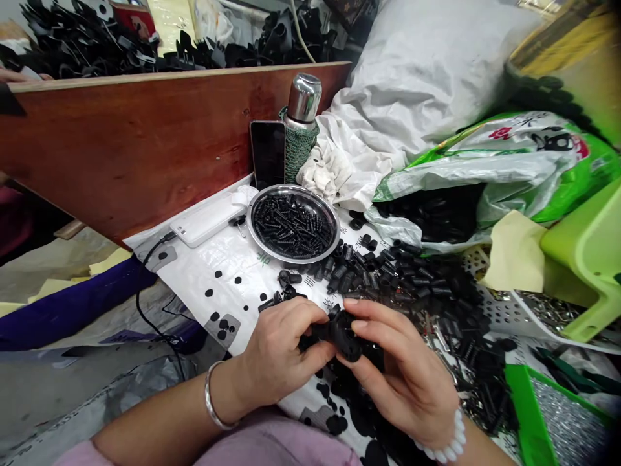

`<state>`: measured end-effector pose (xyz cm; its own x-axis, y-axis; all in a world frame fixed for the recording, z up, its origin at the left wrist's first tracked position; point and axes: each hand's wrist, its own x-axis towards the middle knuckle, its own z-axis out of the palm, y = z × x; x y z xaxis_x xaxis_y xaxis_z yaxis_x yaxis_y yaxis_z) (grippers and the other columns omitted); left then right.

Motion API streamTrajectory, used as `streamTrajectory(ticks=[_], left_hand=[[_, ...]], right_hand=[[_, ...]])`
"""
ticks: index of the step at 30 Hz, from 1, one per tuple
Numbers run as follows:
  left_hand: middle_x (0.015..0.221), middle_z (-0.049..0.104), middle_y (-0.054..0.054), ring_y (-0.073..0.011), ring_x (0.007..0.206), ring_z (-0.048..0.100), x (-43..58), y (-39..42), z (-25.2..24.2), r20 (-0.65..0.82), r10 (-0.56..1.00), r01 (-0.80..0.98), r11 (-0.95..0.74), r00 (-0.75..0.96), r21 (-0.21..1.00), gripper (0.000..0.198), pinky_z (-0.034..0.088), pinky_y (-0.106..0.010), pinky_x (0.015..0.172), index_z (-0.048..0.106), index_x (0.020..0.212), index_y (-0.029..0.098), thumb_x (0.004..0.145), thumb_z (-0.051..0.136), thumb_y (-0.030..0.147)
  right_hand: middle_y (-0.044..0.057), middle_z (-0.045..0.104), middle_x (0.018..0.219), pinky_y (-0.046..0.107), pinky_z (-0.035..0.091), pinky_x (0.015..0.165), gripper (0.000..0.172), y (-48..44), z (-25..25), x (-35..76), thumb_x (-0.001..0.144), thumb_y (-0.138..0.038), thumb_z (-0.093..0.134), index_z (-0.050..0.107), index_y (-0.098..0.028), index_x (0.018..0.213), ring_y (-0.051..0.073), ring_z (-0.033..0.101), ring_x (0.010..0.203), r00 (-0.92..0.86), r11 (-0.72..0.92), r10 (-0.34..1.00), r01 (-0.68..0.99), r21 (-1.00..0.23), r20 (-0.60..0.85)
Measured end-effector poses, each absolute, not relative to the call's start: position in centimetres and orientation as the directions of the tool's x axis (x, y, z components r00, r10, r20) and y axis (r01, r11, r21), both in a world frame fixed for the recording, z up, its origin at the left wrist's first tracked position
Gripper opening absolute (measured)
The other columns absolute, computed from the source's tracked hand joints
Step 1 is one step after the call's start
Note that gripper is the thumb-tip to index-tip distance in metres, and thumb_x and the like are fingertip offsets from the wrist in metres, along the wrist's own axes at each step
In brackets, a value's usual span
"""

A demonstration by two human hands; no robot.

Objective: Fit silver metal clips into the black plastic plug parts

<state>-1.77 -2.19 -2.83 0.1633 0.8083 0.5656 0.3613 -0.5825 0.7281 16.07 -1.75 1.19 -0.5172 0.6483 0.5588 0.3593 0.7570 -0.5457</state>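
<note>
Over the white sheet (pixel 194 288), left hand (pixel 279 356) and right hand (pixel 410 378); each grip closed on black part (pixel 339 333).

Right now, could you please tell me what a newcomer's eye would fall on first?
The left hand and right hand pinch a black plastic part at bottom centre. Behind them sits a round steel dish of small black ridged pieces, with a heap of black parts spreading to its right.

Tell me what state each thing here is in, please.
Small black plastic part: pinched between left hand and right hand.
Round steel dish: holds many black screw-like pieces.
Steel flask in green net sleeve: upright, capped.
Black phone: propped up, screen dark.
White power bank: flat, cable plugged in.
Green-and-white plastic bag: open, black parts inside.
</note>
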Motion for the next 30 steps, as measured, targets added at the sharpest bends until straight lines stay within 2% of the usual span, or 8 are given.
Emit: streamTrajectory(ticks=[4, 9, 12, 18, 23, 27, 30], left_hand=[[0.073, 0.056, -0.003, -0.0113, 0.063, 0.050, -2.1, -2.3, -2.9, 0.535, 0.833, 0.324, -0.550, 0.144, 0.770, 0.013, 0.045, -0.024, 0.059, 0.055, 0.087, 0.014, 0.075, 0.061, 0.013], [0.086, 0.060, -0.007, -0.0145, 0.077, 0.056, -2.1, -2.2, -3.2, 0.555, 0.807, 0.320, -0.589, 0.201, 0.742, 0.022, 0.049, -0.026, 0.068, 0.058, 0.099, 0.014, 0.078, 0.057, 0.011], [0.088, 0.059, -0.008, -0.0151, 0.079, 0.057, -1.9, -2.2, -3.3, 0.558, 0.797, 0.311, -0.603, 0.230, 0.734, 0.024, 0.050, -0.027, 0.069, 0.058, 0.103, 0.013, 0.079, 0.056, 0.010], [0.092, 0.058, -0.010, -0.0162, 0.084, 0.055, -1.9, -2.4, -2.7, 0.540, 0.781, 0.266, -0.619, 0.314, 0.739, 0.027, 0.051, -0.029, 0.073, 0.054, 0.111, 0.011, 0.084, 0.048, 0.010], [0.096, 0.058, -0.011, -0.0164, 0.085, 0.056, -2.0, -2.5, -2.5, 0.491, 0.777, 0.302, -0.614, 0.393, 0.730, 0.026, 0.051, -0.029, 0.074, 0.052, 0.112, 0.012, 0.088, 0.045, 0.013], [0.094, 0.061, -0.011, -0.0175, 0.083, 0.059, -1.7, -2.3, -2.7, 0.517, 0.756, 0.392, -0.652, 0.401, 0.649, 0.024, 0.053, -0.030, 0.072, 0.053, 0.110, 0.010, 0.089, 0.044, 0.015], [0.092, 0.062, -0.011, -0.0175, 0.082, 0.060, -1.4, -2.2, -2.7, 0.533, 0.739, 0.418, -0.673, 0.411, 0.610, 0.023, 0.053, -0.030, 0.072, 0.054, 0.107, 0.009, 0.089, 0.044, 0.016]], right_hand=[[0.016, 0.055, 0.117, 0.034, 0.051, 0.085, 0.032, -1.6, 1.9, 16.3, 0.081, -0.006, 0.057, 0.052, -0.013, 0.112, 0.022, 0.056, 0.105, -0.611, 0.802, 0.596, 0.433, -0.411, 0.521], [0.019, 0.059, 0.114, 0.037, 0.051, 0.085, 0.031, -1.8, 2.9, 16.9, 0.085, -0.016, 0.057, 0.053, -0.008, 0.114, 0.024, 0.057, 0.106, -0.710, 0.840, 0.542, 0.475, -0.264, 0.449], [0.019, 0.060, 0.114, 0.034, 0.052, 0.085, 0.029, -2.0, 3.1, 17.1, 0.088, -0.019, 0.052, 0.054, -0.006, 0.115, 0.023, 0.057, 0.107, -0.721, 0.836, 0.548, 0.479, -0.266, 0.424], [0.015, 0.062, 0.112, 0.026, 0.053, 0.082, 0.023, -2.0, 2.9, 17.4, 0.085, -0.007, 0.052, 0.060, -0.010, 0.106, 0.018, 0.061, 0.099, -0.652, 0.787, 0.617, 0.515, -0.341, 0.440], [0.012, 0.063, 0.112, 0.026, 0.053, 0.083, 0.023, -2.2, 3.2, 18.2, 0.086, -0.012, 0.053, 0.057, -0.013, 0.109, 0.018, 0.062, 0.098, -0.644, 0.741, 0.669, 0.546, -0.390, 0.370], [0.013, 0.065, 0.106, 0.028, 0.055, 0.081, 0.040, -3.0, 3.3, 18.0, 0.088, -0.032, 0.054, 0.047, -0.012, 0.121, 0.021, 0.064, 0.094, -0.610, 0.695, 0.719, 0.626, -0.352, 0.333], [0.014, 0.062, 0.112, 0.029, 0.054, 0.085, 0.042, -3.5, 2.9, 17.9, 0.090, -0.027, 0.052, 0.043, -0.010, 0.127, 0.021, 0.062, 0.099, -0.603, 0.680, 0.732, 0.670, -0.297, 0.317]])
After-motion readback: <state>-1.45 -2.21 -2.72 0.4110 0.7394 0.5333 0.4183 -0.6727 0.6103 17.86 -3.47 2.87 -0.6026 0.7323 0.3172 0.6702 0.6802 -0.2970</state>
